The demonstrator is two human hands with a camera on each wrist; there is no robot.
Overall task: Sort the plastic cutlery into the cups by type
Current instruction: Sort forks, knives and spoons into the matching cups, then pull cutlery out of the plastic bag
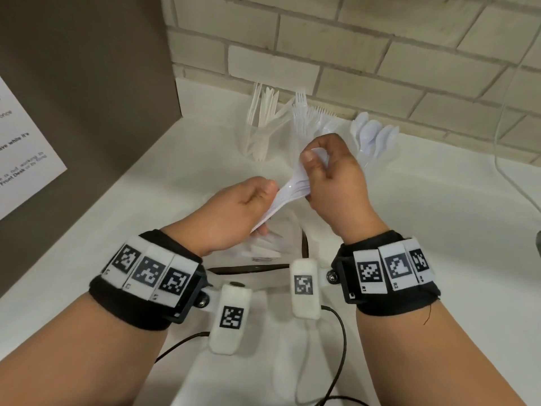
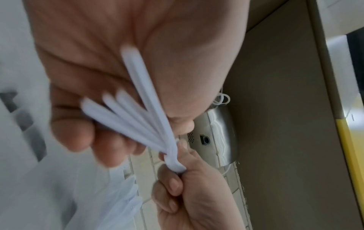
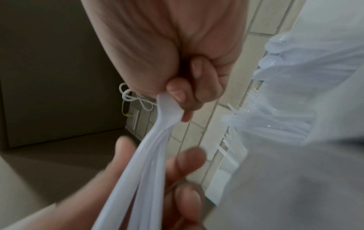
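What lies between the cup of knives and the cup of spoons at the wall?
The cup of forks stands between the cup of knives and the cup of spoons; the head view shows this.

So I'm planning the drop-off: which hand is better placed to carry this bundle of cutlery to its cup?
Probably the right hand. It grips the head end of the bundle, nearest the fork cup and spoon cup. The left hand holds the handle ends, farther back. The pieces' type is hidden.
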